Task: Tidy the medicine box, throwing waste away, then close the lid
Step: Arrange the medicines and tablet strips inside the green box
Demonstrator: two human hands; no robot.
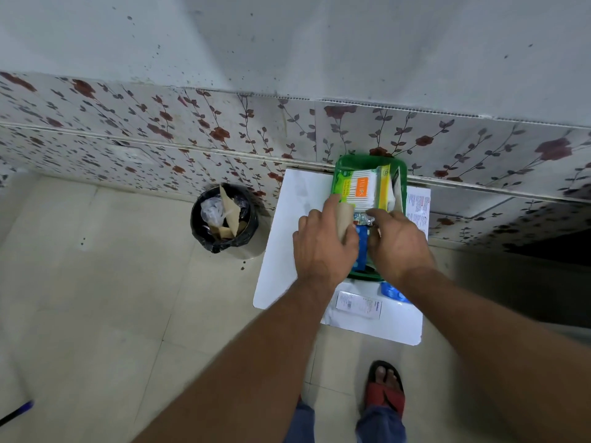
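A green medicine box (402, 174) stands open on a small white table (287, 238) against the wall. Inside lie a pack of cotton buds (361, 188), a yellow-green packet (383, 187), a foil strip (363, 218) and a blue packet (362, 241). My left hand (323, 247) is inside the box, closed around a tan cardboard roll (343, 215). My right hand (398, 241) reaches into the box beside it, fingertips on the foil strip; what it grips is hidden. A bin (224, 219) lined with a black bag stands on the floor left of the table, with paper and plastic waste in it.
A white carton (358, 304) and a blue packet (391, 292) lie on the table in front of the box. A printed leaflet (419, 209) lies at the right. My sandalled foot (385, 388) is on the tiled floor below. A pen (16, 412) lies at far left.
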